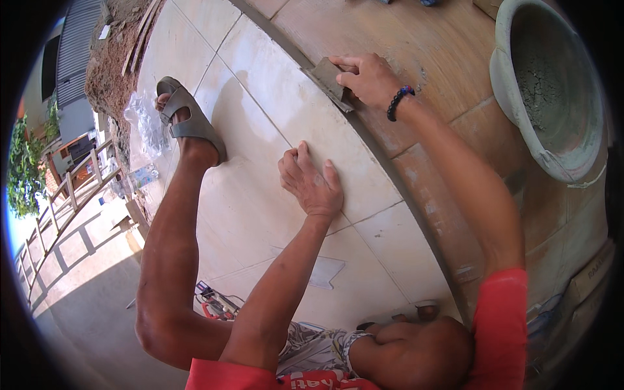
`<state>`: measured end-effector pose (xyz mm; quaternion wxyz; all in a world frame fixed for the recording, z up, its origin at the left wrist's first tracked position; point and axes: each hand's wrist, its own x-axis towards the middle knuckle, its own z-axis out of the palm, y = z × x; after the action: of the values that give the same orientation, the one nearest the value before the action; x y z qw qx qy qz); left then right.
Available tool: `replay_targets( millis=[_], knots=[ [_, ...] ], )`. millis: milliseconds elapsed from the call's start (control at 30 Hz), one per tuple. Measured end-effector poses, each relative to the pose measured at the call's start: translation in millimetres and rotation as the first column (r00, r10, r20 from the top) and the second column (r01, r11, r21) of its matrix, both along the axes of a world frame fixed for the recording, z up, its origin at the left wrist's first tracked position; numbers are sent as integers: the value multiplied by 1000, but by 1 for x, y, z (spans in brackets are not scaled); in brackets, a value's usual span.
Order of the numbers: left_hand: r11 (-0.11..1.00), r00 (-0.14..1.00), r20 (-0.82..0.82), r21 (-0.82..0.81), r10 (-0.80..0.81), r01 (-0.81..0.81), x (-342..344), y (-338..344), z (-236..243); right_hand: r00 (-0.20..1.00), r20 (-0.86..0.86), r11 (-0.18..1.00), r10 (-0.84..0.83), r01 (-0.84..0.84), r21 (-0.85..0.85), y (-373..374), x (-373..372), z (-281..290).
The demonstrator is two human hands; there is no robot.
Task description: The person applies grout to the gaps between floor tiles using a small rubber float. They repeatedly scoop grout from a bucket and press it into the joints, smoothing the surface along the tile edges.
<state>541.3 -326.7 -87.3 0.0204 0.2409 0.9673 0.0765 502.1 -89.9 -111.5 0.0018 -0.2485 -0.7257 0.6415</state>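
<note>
My right hand [372,79], with a dark beaded bracelet at its wrist, pinches a flat grey-brown rectangular piece [330,79] between thumb and fingers. I cannot tell what it is made of. That piece lies against the joint [383,156] where the pale tiles meet the brown ones. Resting on the pale tiles [383,237], my left hand [312,183] has its fingers bent but apart, and nothing is in it. A damp-looking darker patch [250,107] spreads over the tile beyond the left hand.
At the right, a big pale bucket [504,84] with grey powder or mortar inside stands on the brown tiles [455,39]. My sandalled foot [188,114] is on the pale tiles, beside a clear plastic bag [146,123]. A red-handled tool [218,302] lies near my left knee.
</note>
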Motion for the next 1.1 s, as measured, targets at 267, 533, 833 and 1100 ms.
replay_targets(
  millis=[267,533,833,1100],
  knots=[
    [1000,1000,-5,-5,8,-8,-3,1,3,994,103,987,-37,53,-153,-40,208,19],
    [999,1000,-2,38,9,-9,0,-2,2,917,399,992,35,18,-127,-84,474,77],
    [999,999,-42,36,18,-17,0,-1,4,962,212,972,-171,200,-123,-32,390,68],
    [998,999,-4,58,35,-34,1,4,4,978,-58,934,-198,170,-315,2,129,22]
  ],
)
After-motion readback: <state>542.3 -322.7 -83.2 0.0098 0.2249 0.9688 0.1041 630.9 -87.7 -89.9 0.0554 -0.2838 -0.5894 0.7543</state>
